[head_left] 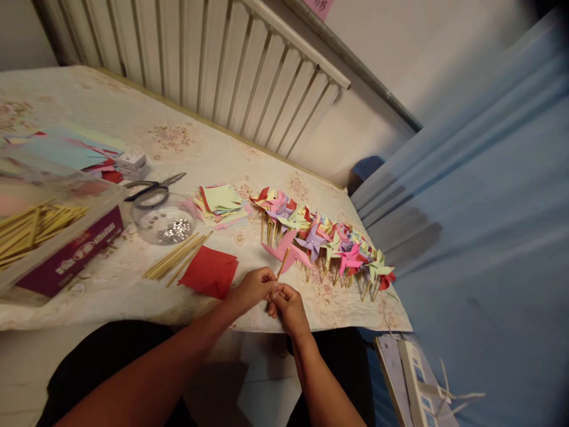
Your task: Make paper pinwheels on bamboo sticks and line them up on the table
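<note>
My left hand [252,290] and my right hand [288,305] meet at the table's front edge, both pinched on the lower end of a thin wooden stick. The stick carries a pink paper pinwheel [287,250] that leans up and away from my fingers. Just left of my hands lies a red paper square [210,271]. Behind the pink one, a row of finished paper pinwheels [329,237] in several colours stretches to the right across the table.
A bundle of loose sticks [178,256], a clear dish of metal pins [165,224], scissors [151,188], a stack of cut paper squares [221,204] and a box of sticks [48,237] sit on the floral tablecloth [111,118]. Blue fabric fills the right; a power strip [415,379] lies below.
</note>
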### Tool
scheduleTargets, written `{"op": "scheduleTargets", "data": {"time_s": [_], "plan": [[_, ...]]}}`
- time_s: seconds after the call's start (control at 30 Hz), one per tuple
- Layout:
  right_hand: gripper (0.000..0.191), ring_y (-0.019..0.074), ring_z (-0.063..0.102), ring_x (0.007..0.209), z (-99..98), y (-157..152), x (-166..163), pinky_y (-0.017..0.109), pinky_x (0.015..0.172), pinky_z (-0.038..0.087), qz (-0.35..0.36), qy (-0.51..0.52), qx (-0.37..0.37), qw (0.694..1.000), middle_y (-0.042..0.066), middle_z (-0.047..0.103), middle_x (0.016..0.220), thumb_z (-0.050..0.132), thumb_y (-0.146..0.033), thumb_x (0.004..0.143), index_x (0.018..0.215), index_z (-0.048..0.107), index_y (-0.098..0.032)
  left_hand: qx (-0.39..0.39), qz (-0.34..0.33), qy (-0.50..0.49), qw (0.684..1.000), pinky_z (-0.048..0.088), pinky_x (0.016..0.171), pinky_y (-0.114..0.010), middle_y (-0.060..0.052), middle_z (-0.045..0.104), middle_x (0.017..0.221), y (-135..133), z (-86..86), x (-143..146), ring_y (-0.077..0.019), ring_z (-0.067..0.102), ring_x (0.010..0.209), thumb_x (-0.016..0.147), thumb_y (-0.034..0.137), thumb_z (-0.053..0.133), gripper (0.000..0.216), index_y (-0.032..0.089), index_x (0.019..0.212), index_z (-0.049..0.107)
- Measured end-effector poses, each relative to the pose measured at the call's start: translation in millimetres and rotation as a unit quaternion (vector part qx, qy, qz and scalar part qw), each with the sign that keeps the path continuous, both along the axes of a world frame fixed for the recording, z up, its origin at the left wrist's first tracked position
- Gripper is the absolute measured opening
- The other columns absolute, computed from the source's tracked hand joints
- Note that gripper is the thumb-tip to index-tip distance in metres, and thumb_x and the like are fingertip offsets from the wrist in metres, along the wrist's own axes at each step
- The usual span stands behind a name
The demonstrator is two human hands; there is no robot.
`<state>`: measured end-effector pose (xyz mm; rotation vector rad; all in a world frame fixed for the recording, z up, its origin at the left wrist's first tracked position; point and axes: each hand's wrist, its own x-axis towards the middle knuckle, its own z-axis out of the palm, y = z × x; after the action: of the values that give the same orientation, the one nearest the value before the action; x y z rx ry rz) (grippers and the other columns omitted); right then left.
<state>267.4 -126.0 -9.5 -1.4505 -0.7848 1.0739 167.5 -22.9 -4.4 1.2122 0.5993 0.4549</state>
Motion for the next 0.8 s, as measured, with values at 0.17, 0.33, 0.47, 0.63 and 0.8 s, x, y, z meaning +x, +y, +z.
{"op": "scheduleTargets", "data": {"time_s": [0.17,0.33,0.47,0.63,0.8], "plan": [[0.02,0.0076,0.045,0.038,0.5,0.2,0.0,0.019,0.041,0.033,0.0,-0.002,-0.006,1.0,-0.004,0.058,0.047,0.067,-0.037,0.076,0.078,0.067,-0.017,-0.003,-0.003,-0.002,1.0,0.033,0.05,-0.022,0.007,0.047,0.053,-0.2,2.2,-0.9,-0.0089,0.043,0.05,0.064,0.026,0.056,0.01,0.019,0.068,0.05],[0.018,0.0074,0.045,0.038,-1.5,0.6,1.1,0.018,0.04,0.033,-0.006,0.004,-0.004,1.0,-0.004,0.06,0.048,0.067,-0.036,0.076,0.077,0.066,-0.017,-0.004,-0.001,0.005,1.0,0.032,0.05,-0.022,0.007,0.046,0.053,-0.5,5.0,-0.2,-0.0089,0.043,0.05,0.063,0.026,0.057,0.012,0.02,0.068,0.049],[0.018,0.0075,0.045,0.037,-0.2,0.5,0.4,0.018,0.041,0.033,-0.006,-0.004,-0.007,1.0,-0.004,0.059,0.047,0.065,-0.035,0.076,0.077,0.065,-0.017,-0.013,0.002,0.003,1.0,0.033,0.05,-0.022,0.007,0.046,0.053,-0.7,4.4,0.4,-0.0087,0.043,0.049,0.062,0.027,0.057,0.013,0.019,0.068,0.049],[0.017,0.0077,0.045,0.038,1.4,0.4,-0.7,0.019,0.041,0.033,-0.012,-0.005,-0.012,1.0,-0.004,0.059,0.047,0.065,-0.035,0.076,0.077,0.065,-0.017,-0.013,0.002,-0.005,1.0,0.033,0.05,-0.022,0.007,0.047,0.052,-1.1,6.0,-1.6,-0.0089,0.044,0.05,0.062,0.029,0.058,0.015,0.019,0.069,0.05],[0.018,0.0075,0.045,0.038,0.3,0.5,-0.3,0.018,0.04,0.033,-0.014,-0.003,-0.009,1.0,-0.004,0.059,0.048,0.067,-0.035,0.076,0.077,0.065,-0.017,-0.004,0.008,0.001,1.0,0.034,0.049,-0.022,0.007,0.048,0.054,-0.9,3.6,-0.5,-0.0087,0.045,0.05,0.062,0.03,0.061,0.017,0.019,0.07,0.05]]}}
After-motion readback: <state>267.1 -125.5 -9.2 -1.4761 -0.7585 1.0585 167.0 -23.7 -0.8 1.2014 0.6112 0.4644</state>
